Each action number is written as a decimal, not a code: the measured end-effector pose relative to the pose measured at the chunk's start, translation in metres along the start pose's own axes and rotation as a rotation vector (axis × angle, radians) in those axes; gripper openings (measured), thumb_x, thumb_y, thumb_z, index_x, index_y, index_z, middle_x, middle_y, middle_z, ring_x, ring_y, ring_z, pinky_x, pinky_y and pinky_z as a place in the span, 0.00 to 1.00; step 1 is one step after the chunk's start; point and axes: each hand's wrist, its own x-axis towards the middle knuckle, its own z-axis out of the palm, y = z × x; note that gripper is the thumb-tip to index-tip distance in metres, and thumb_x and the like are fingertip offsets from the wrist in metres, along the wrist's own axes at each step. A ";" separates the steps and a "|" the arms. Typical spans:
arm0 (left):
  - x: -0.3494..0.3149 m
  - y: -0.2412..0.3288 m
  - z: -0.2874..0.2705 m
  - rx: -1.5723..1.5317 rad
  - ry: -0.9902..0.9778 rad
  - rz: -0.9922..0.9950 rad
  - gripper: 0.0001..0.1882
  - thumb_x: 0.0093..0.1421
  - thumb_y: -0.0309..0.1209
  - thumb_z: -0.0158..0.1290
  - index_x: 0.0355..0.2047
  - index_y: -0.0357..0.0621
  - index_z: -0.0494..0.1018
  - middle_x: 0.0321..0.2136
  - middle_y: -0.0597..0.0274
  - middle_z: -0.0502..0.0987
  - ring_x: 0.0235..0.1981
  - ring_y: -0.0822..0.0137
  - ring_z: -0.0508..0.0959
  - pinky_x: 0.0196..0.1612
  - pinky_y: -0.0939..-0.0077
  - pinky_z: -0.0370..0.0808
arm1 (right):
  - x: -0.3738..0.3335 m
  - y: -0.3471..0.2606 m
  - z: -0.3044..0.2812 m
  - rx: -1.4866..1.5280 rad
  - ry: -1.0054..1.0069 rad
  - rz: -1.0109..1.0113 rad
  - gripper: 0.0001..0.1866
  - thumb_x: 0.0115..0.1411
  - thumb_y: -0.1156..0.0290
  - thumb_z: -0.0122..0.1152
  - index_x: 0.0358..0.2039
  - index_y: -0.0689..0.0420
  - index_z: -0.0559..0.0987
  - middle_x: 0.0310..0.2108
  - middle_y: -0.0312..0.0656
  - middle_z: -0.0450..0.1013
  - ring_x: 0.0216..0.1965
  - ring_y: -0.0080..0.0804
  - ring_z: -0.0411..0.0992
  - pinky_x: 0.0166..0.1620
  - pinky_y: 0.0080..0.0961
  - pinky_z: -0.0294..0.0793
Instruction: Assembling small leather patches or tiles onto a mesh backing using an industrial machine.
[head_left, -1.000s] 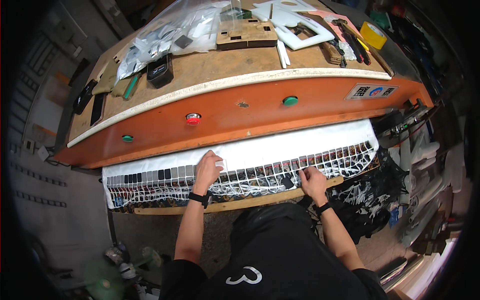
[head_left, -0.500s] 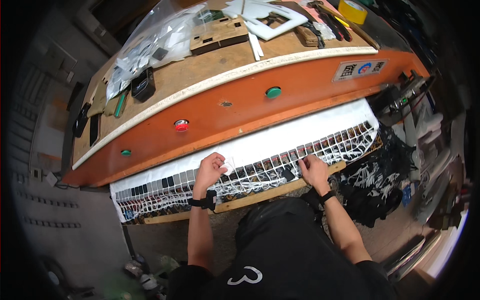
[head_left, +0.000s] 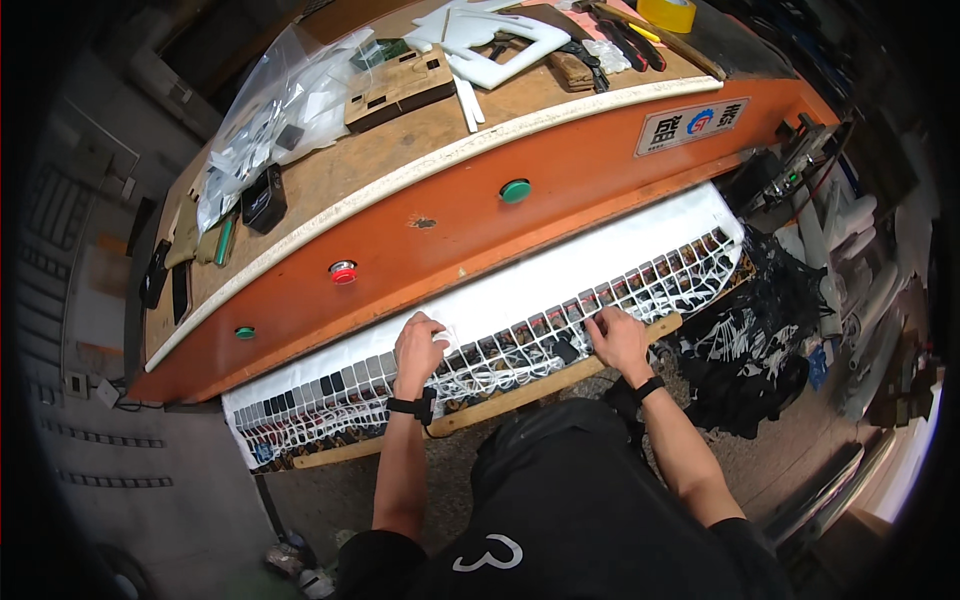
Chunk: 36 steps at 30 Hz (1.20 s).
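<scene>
Fingers: left hand [head_left: 418,345] curled, pinching a small pale piece; right hand [head_left: 618,338] spread flat, gripping nothing.
Sheet: white cut sheet [head_left: 560,285] lies under both palms, running out past the fingertips.
Long axis: left to right, across both hands.
Nearer hand: left, already on a cut piece.
Beyond fingertips: orange machine [head_left: 560,185].

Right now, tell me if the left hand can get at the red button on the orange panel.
Probably yes. The left hand rests on the white cut sheet just below the red button, and nothing stands between them on the orange panel.
</scene>
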 end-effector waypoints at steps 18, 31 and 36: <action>-0.002 -0.005 0.003 -0.114 -0.018 -0.010 0.12 0.51 0.22 0.70 0.33 0.35 0.78 0.42 0.51 0.77 0.49 0.45 0.80 0.51 0.53 0.78 | -0.001 -0.005 -0.004 0.002 -0.016 0.003 0.16 0.65 0.57 0.68 0.29 0.56 0.81 0.26 0.46 0.78 0.30 0.53 0.79 0.35 0.47 0.78; 0.010 0.015 0.012 -0.239 -0.126 -0.023 0.21 0.52 0.22 0.70 0.48 0.35 0.84 0.32 0.52 0.83 0.35 0.56 0.82 0.42 0.63 0.78 | 0.001 -0.007 -0.009 0.010 -0.099 0.047 0.16 0.67 0.57 0.66 0.31 0.58 0.82 0.32 0.48 0.81 0.35 0.54 0.81 0.40 0.48 0.80; 0.010 0.025 0.014 -0.039 -0.097 -0.016 0.20 0.51 0.27 0.71 0.46 0.39 0.87 0.44 0.46 0.85 0.49 0.43 0.84 0.53 0.54 0.80 | 0.001 -0.005 -0.009 -0.001 -0.087 0.049 0.16 0.67 0.57 0.65 0.32 0.58 0.82 0.32 0.48 0.81 0.35 0.54 0.81 0.41 0.48 0.80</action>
